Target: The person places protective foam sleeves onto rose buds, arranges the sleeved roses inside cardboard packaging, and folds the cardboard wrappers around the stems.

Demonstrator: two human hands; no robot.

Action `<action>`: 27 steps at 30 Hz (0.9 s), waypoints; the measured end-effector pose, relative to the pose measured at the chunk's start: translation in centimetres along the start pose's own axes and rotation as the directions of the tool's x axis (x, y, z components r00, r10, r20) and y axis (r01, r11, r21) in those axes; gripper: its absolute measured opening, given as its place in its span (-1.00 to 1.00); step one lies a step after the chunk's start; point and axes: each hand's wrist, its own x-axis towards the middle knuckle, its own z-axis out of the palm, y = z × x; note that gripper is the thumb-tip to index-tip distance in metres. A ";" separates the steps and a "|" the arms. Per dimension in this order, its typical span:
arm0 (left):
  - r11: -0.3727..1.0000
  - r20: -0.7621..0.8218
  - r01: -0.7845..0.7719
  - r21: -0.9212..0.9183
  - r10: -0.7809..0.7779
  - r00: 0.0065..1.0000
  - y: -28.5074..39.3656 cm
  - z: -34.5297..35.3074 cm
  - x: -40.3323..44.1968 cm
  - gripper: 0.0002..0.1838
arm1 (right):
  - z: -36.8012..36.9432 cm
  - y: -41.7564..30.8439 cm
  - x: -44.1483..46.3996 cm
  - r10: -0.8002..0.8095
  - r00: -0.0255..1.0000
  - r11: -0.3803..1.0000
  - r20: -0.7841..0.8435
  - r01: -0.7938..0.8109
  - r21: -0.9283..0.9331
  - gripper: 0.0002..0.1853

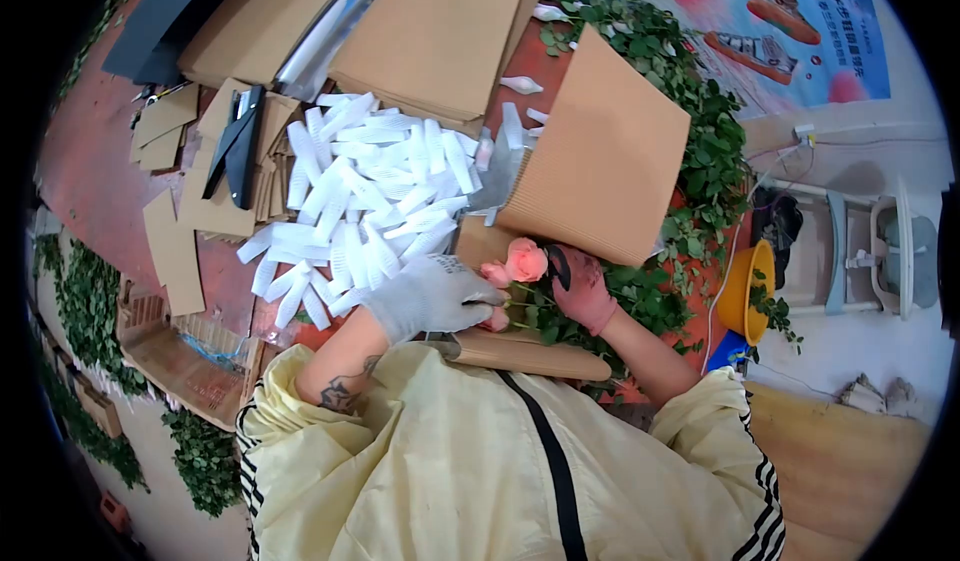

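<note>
Pink roses (526,260) lie between your two gloved hands, over the corrugated card just in front of you, heads toward your left hand (435,293) and stems, as far as they show, running right toward the leaves by your right hand (585,296). The largest bloom sits just beside your right fingertips, so that hand is nearer to it; the lowest bloom is at your left fingertips. Your left fingers curl inward there, and your right fingers bend beside the stems, but you cannot tell from this view whether either hand is gripping.

Counting, you have three blooms in sight, one black stapler (243,166) and one yellow bucket (738,296). White mesh tubes (345,206) overlap too much to count; one large corrugated flap (605,151) stands beyond your hands.
</note>
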 end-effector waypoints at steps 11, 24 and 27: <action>0.957 -0.234 -0.198 0.211 0.246 0.940 2.4 -0.2 1.4 -0.68 | -2.8 0.5 -1.5 0.046 0.995 0.987 -0.093 -0.031 0.156 -0.54; 0.841 0.040 -0.257 0.475 0.272 0.962 2.6 1.4 3.3 -0.56 | -26.7 5.8 -17.9 0.328 0.254 0.841 -0.910 -0.516 0.160 -0.65; 0.850 0.079 -0.274 0.450 0.268 0.960 3.0 1.2 3.4 -0.53 | -32.3 7.6 -28.2 0.321 -0.182 0.840 -0.929 -0.398 0.369 -0.70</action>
